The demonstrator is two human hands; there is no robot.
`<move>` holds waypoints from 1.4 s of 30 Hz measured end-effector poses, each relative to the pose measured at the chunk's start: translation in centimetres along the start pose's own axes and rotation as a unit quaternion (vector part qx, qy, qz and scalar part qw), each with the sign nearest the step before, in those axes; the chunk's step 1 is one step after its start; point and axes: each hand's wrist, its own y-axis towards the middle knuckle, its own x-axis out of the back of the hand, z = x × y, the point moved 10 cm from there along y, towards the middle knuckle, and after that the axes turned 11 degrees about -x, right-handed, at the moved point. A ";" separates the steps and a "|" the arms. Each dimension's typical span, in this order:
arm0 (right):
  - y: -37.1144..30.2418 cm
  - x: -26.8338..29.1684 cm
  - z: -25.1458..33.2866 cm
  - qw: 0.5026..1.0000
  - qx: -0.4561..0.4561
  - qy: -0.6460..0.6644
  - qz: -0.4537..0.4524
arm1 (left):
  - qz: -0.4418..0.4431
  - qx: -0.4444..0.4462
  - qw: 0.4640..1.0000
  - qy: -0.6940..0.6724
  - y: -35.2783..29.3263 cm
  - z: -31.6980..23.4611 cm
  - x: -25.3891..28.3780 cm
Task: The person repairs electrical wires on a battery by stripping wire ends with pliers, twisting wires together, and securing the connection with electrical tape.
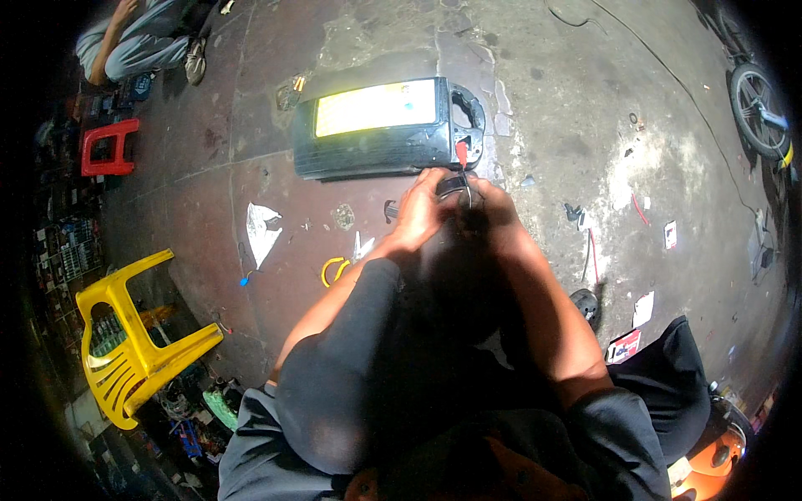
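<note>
While pinched together at centre, left hand (420,210) and right hand (489,209) clamped on a small dark part (455,185) with a wire loop, just below black panel (388,127) at 12 o'clock. Probably mid-fitting; next calls for steady fingertip grip.

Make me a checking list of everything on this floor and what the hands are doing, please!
Surface: stained, patched concrete floor.
Job's things: long dark case with a bright yellow panel lying flat; small dark part with a red-tipped wire held between both hands.
Clutter: white plastic scrap, yellow ring, paper bits.
Hands: left hand and right hand close together on the small part.
Cables: thin black cable across the floor; red wire.
Surroundings: yellow plastic chair, red stool, wheel, another person seated.
</note>
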 end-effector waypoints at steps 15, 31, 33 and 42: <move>1.2 4.1 4.1 0.808 0.259 -0.449 -0.279 | 0.131 -0.034 0.965 0.224 -0.5 -3.1 -0.7; 3.0 4.3 0.7 0.987 0.063 -0.146 -0.028 | 0.056 -0.025 0.990 0.129 -1.8 -3.4 0.4; 3.8 6.7 0.8 0.925 0.192 -0.309 -0.106 | 0.033 -0.034 0.987 0.151 -1.1 -4.4 0.9; -2.7 0.7 1.8 0.717 0.423 -0.479 -0.279 | 0.022 -0.079 0.993 -0.082 1.9 -7.4 0.2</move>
